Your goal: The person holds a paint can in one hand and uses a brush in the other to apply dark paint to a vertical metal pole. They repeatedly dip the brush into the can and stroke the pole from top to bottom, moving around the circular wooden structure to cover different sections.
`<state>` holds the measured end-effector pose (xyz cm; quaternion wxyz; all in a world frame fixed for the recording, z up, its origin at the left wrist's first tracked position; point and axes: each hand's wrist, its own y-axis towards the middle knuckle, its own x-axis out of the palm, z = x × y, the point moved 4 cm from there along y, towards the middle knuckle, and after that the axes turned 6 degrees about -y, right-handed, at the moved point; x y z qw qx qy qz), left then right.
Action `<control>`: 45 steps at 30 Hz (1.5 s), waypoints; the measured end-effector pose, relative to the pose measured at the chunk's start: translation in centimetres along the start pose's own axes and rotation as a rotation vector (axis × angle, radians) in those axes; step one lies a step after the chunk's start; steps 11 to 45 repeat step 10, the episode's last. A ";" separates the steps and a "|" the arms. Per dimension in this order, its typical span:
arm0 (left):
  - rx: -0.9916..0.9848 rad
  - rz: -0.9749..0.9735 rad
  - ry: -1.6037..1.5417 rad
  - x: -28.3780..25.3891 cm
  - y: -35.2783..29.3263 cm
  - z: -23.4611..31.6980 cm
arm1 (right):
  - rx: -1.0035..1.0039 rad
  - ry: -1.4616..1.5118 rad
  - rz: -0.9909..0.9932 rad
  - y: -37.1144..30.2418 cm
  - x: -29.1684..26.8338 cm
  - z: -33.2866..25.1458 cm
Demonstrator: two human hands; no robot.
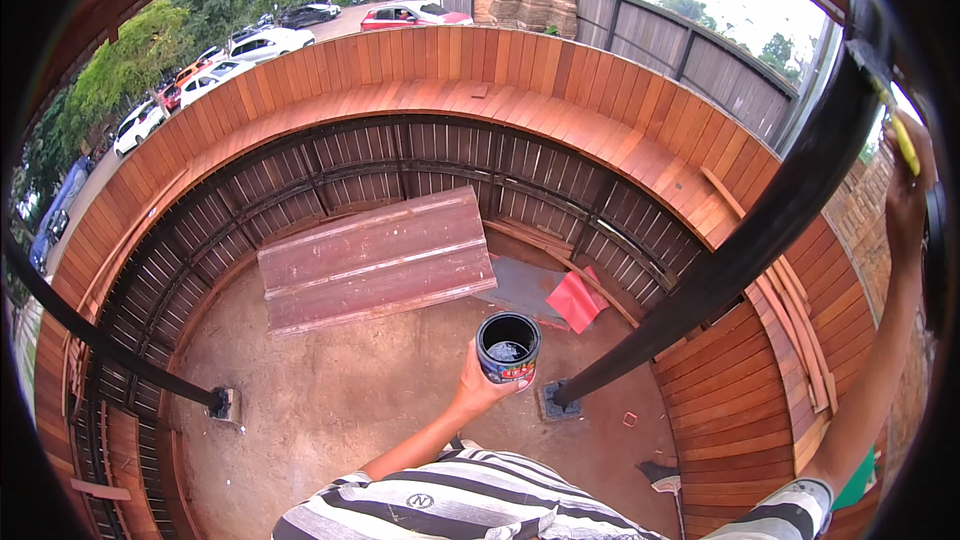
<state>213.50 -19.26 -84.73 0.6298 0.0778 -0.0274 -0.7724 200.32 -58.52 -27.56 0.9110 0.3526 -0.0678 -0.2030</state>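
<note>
My left hand [477, 382] is wrapped round an open paint can [508, 370] held upright over the floor. Its inside looks black, with some dark liquid at the bottom. High at the right, my right hand [908, 190] grips a paintbrush [905, 145] by its yellow handle. The brush head meets the upper part of a thick black post [740, 250], which leans across the right side of the picture. Pale, shiny streaks show on the post near the bristles; whether they are wet paint or glare I cannot tell.
A curved wooden bench [450, 95] rings the floor. Loose planks [795, 330] lie on its right side. A brown ribbed sheet [380, 260] and a red sheet [578, 300] rest on the ground. A second black post [130, 350] stands left, a broom [660, 478] lower right.
</note>
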 end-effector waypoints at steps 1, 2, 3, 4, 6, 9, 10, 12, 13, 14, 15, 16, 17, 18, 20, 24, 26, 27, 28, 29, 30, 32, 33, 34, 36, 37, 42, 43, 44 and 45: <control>-0.005 0.006 0.009 -0.6 -0.2 -0.2 | 0.035 -0.015 -0.066 -3.7 0.9 -4.5; -0.020 0.045 0.040 -2.4 -0.8 -0.8 | 0.078 0.003 -0.115 -7.3 3.2 -10.3; -0.035 0.064 0.046 -3.3 -1.2 -1.2 | 0.056 0.093 -0.211 -10.3 3.2 -15.9; -0.042 0.048 0.027 -2.8 -0.9 -1.4 | 0.001 0.137 -0.256 -11.2 1.2 -20.2; -0.057 0.039 0.016 -2.8 -0.7 -1.7 | 0.047 0.237 -0.347 -15.8 -0.4 -26.9; -0.091 0.033 0.009 -3.2 -0.5 -2.3 | 0.266 0.402 -0.408 -22.1 -0.6 -34.0; -0.101 0.033 0.014 -3.1 -0.8 -2.5 | 0.324 0.443 -0.475 -24.5 -0.2 -36.1; -0.101 0.033 0.014 -3.1 -0.8 -2.5 | 0.324 0.443 -0.475 -24.5 -0.2 -36.1; -0.101 0.033 0.014 -3.1 -0.8 -2.5 | 0.324 0.443 -0.475 -24.5 -0.2 -36.1; -0.101 0.033 0.014 -3.1 -0.8 -2.5 | 0.324 0.443 -0.475 -24.5 -0.2 -36.1; -0.101 0.033 0.014 -3.1 -0.8 -2.5 | 0.324 0.443 -0.475 -24.5 -0.2 -36.1; -0.101 0.033 0.014 -3.1 -0.8 -2.5 | 0.324 0.443 -0.475 -24.5 -0.2 -36.1; -0.101 0.033 0.014 -3.1 -0.8 -2.5 | 0.324 0.443 -0.475 -24.5 -0.2 -36.1; -0.101 0.033 0.014 -3.1 -0.8 -2.5 | 0.324 0.443 -0.475 -24.5 -0.2 -36.1; -0.101 0.033 0.014 -3.1 -0.8 -2.5 | 0.324 0.443 -0.475 -24.5 -0.2 -36.1; -0.101 0.033 0.014 -3.1 -0.8 -2.5 | 0.324 0.443 -0.475 -24.5 -0.2 -36.1; -0.101 0.033 0.014 -3.1 -0.8 -2.5 | 0.324 0.443 -0.475 -24.5 -0.2 -36.1; -0.101 0.033 0.014 -3.1 -0.8 -2.5 | 0.324 0.443 -0.475 -24.5 -0.2 -36.1; -0.101 0.033 0.014 -3.1 -0.8 -2.5 | 0.324 0.443 -0.475 -24.5 -0.2 -36.1; -0.101 0.033 0.014 -3.1 -0.8 -2.5 | 0.324 0.443 -0.475 -24.5 -0.2 -36.1; -0.101 0.033 0.014 -3.1 -0.8 -2.5 | 0.324 0.443 -0.475 -24.5 -0.2 -36.1; -0.101 0.033 0.014 -3.1 -0.8 -2.5 | 0.324 0.443 -0.475 -24.5 -0.2 -36.1; -0.101 0.033 0.014 -3.1 -0.8 -2.5 | 0.324 0.443 -0.475 -24.5 -0.2 -36.1; -0.101 0.033 0.014 -3.1 -0.8 -2.5 | 0.324 0.443 -0.475 -24.5 -0.2 -36.1; -0.101 0.033 0.014 -3.1 -0.8 -2.5 | 0.324 0.443 -0.475 -24.5 -0.2 -36.1; -0.101 0.033 0.014 -3.1 -0.8 -2.5 | 0.324 0.443 -0.475 -24.5 -0.2 -36.1; -0.101 0.033 0.014 -3.1 -0.8 -2.5 | 0.324 0.443 -0.475 -24.5 -0.2 -36.1; -0.101 0.033 0.014 -3.1 -0.8 -2.5 | 0.324 0.443 -0.475 -24.5 -0.2 -36.1; -0.101 0.033 0.014 -3.1 -0.8 -2.5 | 0.324 0.443 -0.475 -24.5 -0.2 -36.1; -0.101 0.033 0.014 -3.1 -0.8 -2.5 | 0.324 0.443 -0.475 -24.5 -0.2 -36.1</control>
